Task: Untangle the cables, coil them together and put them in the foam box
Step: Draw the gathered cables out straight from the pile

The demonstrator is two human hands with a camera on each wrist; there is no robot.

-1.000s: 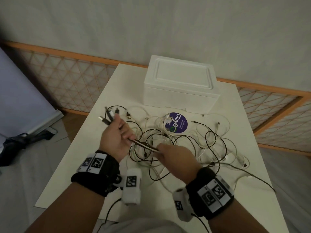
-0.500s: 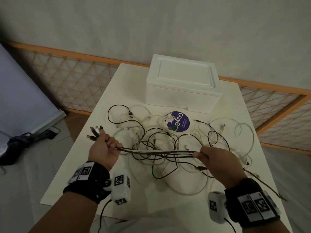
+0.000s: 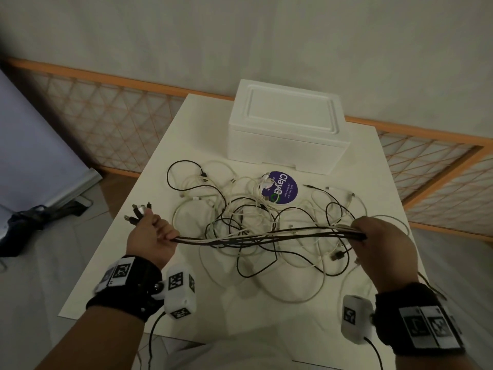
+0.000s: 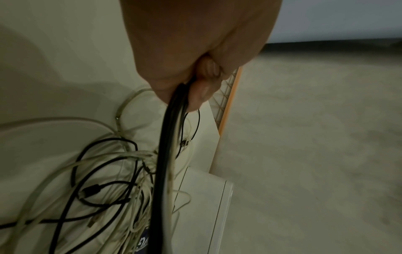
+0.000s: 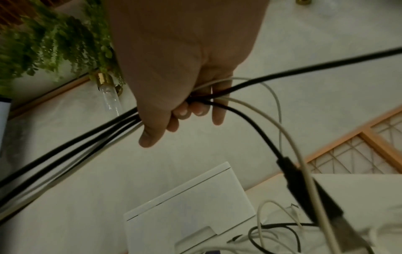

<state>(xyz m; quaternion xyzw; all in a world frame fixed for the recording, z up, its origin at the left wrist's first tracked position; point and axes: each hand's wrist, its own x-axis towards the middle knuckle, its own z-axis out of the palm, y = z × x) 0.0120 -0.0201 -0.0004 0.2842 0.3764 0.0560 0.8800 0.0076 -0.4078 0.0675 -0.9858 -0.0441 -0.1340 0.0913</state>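
Above the surface (image 3: 165,161), both hands' fingers (image 5: 196,110) grip light, floppy cables (image 3: 266,235) bunched between 9 and 3 o'clock; hold near the plugs (image 3: 137,210)

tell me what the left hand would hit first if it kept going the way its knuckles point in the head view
Likely nothing on the table: the left hand points up-left past the table edge, only floor beyond. Depth is unclear.

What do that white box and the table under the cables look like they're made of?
The box looks like matte white foam: thick walls, soft moulded edges, a faintly grainy surface. The table looks like a smooth, cream-white coated board with a slight sheen; its core is hidden, so I cannot tell wood from plastic.
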